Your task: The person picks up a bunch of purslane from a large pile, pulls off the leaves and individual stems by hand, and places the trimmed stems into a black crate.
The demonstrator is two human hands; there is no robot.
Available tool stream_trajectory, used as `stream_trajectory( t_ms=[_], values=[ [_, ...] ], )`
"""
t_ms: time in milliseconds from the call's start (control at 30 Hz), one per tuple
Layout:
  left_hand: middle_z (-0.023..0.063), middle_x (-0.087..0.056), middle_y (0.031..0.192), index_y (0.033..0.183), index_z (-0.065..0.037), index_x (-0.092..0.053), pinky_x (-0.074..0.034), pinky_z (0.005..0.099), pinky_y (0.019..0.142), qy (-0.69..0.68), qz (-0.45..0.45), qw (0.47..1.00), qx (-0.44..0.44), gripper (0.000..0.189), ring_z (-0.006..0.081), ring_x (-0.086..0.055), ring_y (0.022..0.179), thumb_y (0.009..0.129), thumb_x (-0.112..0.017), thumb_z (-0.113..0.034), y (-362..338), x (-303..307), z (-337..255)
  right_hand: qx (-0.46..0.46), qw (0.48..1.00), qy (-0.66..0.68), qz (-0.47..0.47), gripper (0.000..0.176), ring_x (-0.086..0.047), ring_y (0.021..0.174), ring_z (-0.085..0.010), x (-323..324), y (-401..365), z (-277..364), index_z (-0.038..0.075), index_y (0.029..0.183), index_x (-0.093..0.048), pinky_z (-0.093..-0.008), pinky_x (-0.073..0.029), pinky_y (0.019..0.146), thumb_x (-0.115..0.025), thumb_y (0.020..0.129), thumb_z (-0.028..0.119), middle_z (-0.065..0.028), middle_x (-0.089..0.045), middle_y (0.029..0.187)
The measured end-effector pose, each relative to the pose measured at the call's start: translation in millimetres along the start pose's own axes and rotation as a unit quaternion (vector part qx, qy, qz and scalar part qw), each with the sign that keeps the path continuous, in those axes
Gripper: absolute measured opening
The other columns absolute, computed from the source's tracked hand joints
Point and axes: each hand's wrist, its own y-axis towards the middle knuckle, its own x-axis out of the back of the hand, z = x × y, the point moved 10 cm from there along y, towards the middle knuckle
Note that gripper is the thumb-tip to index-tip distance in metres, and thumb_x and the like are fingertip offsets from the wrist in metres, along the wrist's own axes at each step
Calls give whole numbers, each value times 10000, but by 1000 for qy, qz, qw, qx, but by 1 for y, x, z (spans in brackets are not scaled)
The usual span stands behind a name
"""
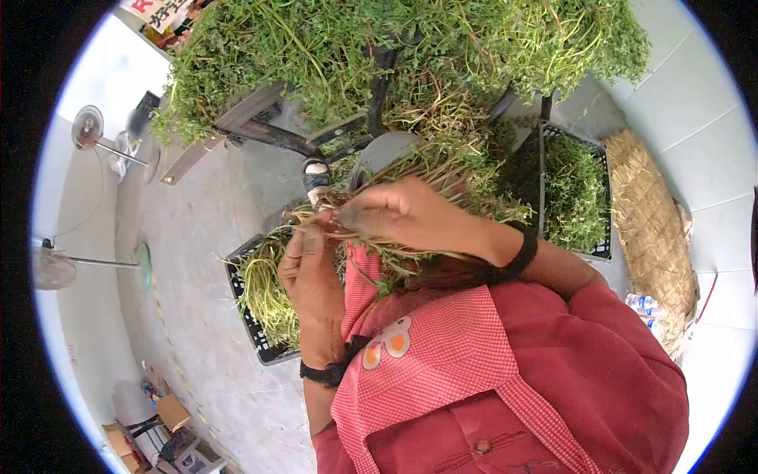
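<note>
My left hand (312, 272) is raised in front of my chest, its fingers closed around the ends of thin plant stems. Close beside it, my right hand (407, 213) pinches at the same stems, thumb and fingers together and a little blurred. The bundle of leafy stems (442, 170) spreads out behind and below my right hand, partly hidden by it. On a table in front lies a large heap of leafy green plants (332, 59). Below my left hand stands a black crate (272, 357) with pale green stems (272, 292) in it.
To the right stands another black crate (542, 182) of greens (575, 193). Beside it are a woven straw roll (647, 229) and water bottles (643, 304). Two standing fans (88, 126) (55, 268) line the left wall. Another person's sandalled foot (316, 174) shows under the table.
</note>
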Motion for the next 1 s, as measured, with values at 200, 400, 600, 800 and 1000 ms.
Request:
stream_trajectory(
  t_ms=[200, 400, 600, 800, 1000],
  values=[
    [104, -583, 1149, 1031, -55, -619, -433, 376, 849, -9, 10, 999, -35, 249, 194, -565, 993, 907, -530, -252, 0, 12, -16, 31, 999, 30, -28, 285, -614, 859, -109, 15, 0, -15, -18, 1137, -559, -248, -500, 743, -481, 941, 175, -57, -645, 940],
    [108, -517, 1242, 1038, -76, -607, -393, 392, 907, -100, 135, 986, -16, 277, 222, -490, 1114, 901, -534, -306, -3, -7, -29, -17, 984, 164, 63, 310, -622, 864, -138, -5, -6, -16, -14, 1173, -533, -247, -530, 650, -483, 940, 184, -80, -613, 1024],
    [110, -458, 1301, 1000, -96, -621, -297, 416, 1008, -42, 138, 988, -48, 256, 249, -406, 1206, 897, -532, -313, -4, -32, -20, 4, 965, 228, 129, 350, -620, 819, -146, -18, -11, -10, -7, 1218, -494, -241, -536, 596, -503, 930, 191, -95, -575, 1070],
    [111, -467, 1287, 994, -74, -615, -309, 410, 1001, -30, 161, 985, -50, 266, 243, -417, 1190, 902, -524, -307, -1, -46, -13, 58, 973, 211, 77, 251, -581, 593, -117, -10, -13, 3, 10, 967, -609, -278, -475, 538, -586, 876, 243, -34, -621, 752],
    [100, -569, 1135, 941, -53, -607, -358, 398, 956, -53, 29, 998, -36, 245, 211, -516, 1063, 912, -522, -281, 7, -5, -15, 84, 996, -23, -17, 239, -602, 573, -148, 7, -14, -9, -10, 940, -613, -281, -471, 519, -581, 875, 218, -48, -634, 721]
  ],
)
